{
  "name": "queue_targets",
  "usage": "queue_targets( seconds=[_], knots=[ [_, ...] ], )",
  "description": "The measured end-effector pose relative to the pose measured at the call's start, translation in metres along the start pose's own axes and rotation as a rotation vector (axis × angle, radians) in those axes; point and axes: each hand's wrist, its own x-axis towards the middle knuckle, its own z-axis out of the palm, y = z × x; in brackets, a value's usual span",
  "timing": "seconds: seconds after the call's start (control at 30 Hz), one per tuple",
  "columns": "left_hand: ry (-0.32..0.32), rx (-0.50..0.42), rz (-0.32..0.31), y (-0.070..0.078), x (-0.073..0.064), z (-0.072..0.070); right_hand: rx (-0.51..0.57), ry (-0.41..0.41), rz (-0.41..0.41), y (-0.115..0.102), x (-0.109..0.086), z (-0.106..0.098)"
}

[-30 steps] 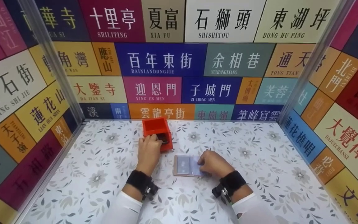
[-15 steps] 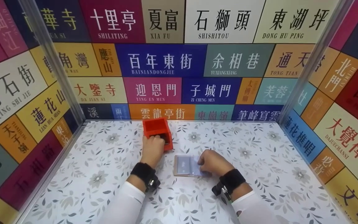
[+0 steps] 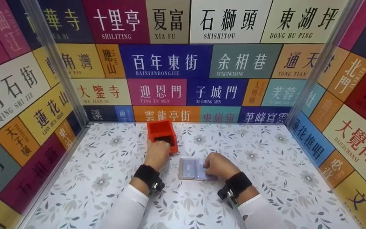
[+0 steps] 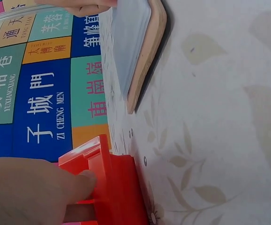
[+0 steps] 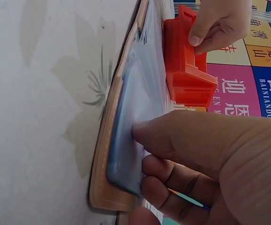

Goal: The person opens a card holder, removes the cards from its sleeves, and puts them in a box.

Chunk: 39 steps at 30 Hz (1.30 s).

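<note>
An opened tan card holder (image 3: pixel 187 168) with clear plastic sleeves lies on the table in the head view. My right hand (image 3: pixel 218 167) pinches its right-hand sleeves; in the right wrist view the thumb lies on the clear plastic (image 5: pixel 131 110) and the other fingers curl beside it. Farther back and to the left stands a red plastic bin (image 3: pixel 161 127) with something dark inside. My left hand (image 3: pixel 158 154) reaches over the bin's low front, fingertips down inside it. Those fingertips are hidden, and I cannot tell whether they hold anything.
A white tabletop with a grey leaf and flower pattern (image 3: pixel 100 183) spreads around both things. Panels of coloured place-name signs (image 3: pixel 167 60) close off the back and both sides. Metal posts (image 3: pixel 64 76) stand at the corners. Each wrist carries a black strap (image 3: pixel 238 184) with a camera.
My left hand has moved slightly right and deeper into the red bin; its fingers, partly visible over the front before, are now hidden. The right hand and card holder look unchanged.
</note>
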Motion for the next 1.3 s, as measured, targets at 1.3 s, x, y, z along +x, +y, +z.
queue_targets(
  seconds=[1.3],
  knots=[
    [-0.408,-0.511,0.182,0.031,-0.032,0.000,-0.042,0.029,0.028,-0.003,-0.004,0.003]
  ],
)
